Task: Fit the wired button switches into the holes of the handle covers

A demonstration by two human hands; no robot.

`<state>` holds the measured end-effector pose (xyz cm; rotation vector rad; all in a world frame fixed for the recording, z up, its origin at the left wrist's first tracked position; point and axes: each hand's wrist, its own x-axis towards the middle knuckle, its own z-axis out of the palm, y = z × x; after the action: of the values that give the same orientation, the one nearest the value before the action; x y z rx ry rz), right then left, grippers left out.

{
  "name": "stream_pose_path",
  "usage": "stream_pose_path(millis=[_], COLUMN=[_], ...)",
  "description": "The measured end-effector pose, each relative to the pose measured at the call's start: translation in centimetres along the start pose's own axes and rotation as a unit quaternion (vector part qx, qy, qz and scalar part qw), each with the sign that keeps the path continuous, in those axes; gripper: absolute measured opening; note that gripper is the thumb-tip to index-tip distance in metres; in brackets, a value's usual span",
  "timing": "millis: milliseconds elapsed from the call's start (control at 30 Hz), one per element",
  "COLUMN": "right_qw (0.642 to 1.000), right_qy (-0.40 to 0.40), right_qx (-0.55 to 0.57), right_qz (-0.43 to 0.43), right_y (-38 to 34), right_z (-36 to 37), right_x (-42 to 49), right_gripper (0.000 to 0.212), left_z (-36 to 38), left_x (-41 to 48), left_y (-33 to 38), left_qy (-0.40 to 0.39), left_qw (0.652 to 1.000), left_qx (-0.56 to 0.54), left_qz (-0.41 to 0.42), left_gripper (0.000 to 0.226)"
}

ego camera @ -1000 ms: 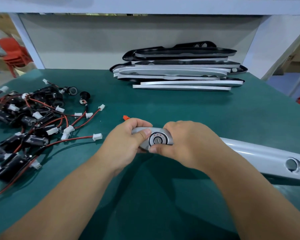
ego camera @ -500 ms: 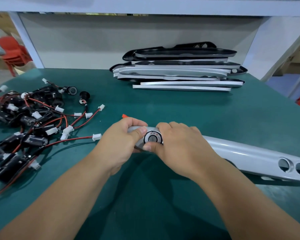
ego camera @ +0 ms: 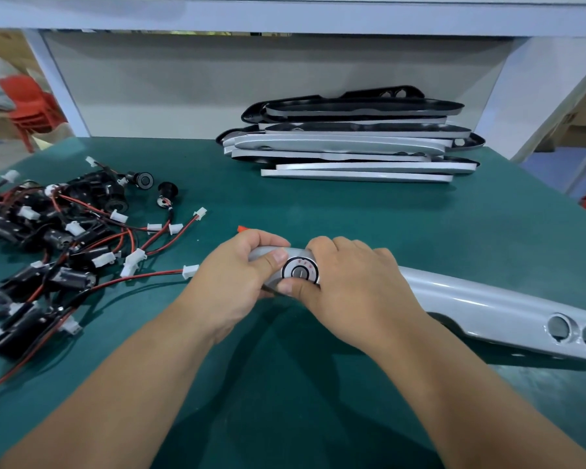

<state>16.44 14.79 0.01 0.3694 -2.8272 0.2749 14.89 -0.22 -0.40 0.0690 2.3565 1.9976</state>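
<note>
Left hand [ego camera: 230, 282] and right hand [ego camera: 356, 286] clasp handle cover [ego camera: 487, 299] (thumbs at button switch [ego camera: 300, 273])

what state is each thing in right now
left hand, grips cover end, thumb on top
right hand, grips cover, thumb at switch rim
switch, seated in cover's left hole
holes, two at cover's right end, empty
pile, loose wired switches, tangled
stack, covers piled at back

Grips silver handle cover [ego camera: 487, 304].
Clasps its end with left hand [ego camera: 229, 282] and right hand [ego camera: 356, 282], thumbs at the button switch [ego camera: 300, 273].
</note>
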Motion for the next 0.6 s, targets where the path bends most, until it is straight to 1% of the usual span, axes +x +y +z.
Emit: stream_pose_path(millis=[67,167,233,267,333,400,600], right_qw=[1.000,0.996,0.992,0.991,0.990,0.990,0.994], right_qy=[-0.018,-0.078,-0.119,-0.132,-0.140,-0.134,-0.104], right_qx=[0.019,0.051,0.032,0.024,0.029,0.041,0.021], right_qz=[-0.001,-0.007,-0.001,0.007,0.019,0.017,0.020], right_y=[0.4,1.5,2.5,2.9,3.3,3.3,3.1], right_z=[-0.2,-1.0,-1.4,-1.6,-1.8,-1.7,-1.0], right_x=[-0.1,-0.5,-0.7,-0.7,-0.7,-0.6,-0.5], right_gripper=[0.055,0.066,0.079,0.082,0.075,0.066,0.059], left_z=[-0.2,-0.5,-0.7,-0.9,-1.1,-1.3,-0.8], left_x=[0.0,0.1,0.2,0.2,0.3,0.3,0.5], left_y=[-0.1,-0.3,-0.3,-0.3,-0.5,-0.6,-0.6], left_qy=[-0.010,-0.031,-0.046,-0.054,-0.068,-0.073,-0.043], left_qw=[1.000,0.999,0.999,0.998,0.998,0.997,0.993], left_qx=[-0.008,-0.015,-0.026,-0.028,-0.006,0.039,0.112], left_qz=[0.000,-0.004,-0.008,-0.011,-0.014,-0.009,0.013], left_gripper=[0.013,0.011,0.008,0.011,0.020,0.024,0.023])
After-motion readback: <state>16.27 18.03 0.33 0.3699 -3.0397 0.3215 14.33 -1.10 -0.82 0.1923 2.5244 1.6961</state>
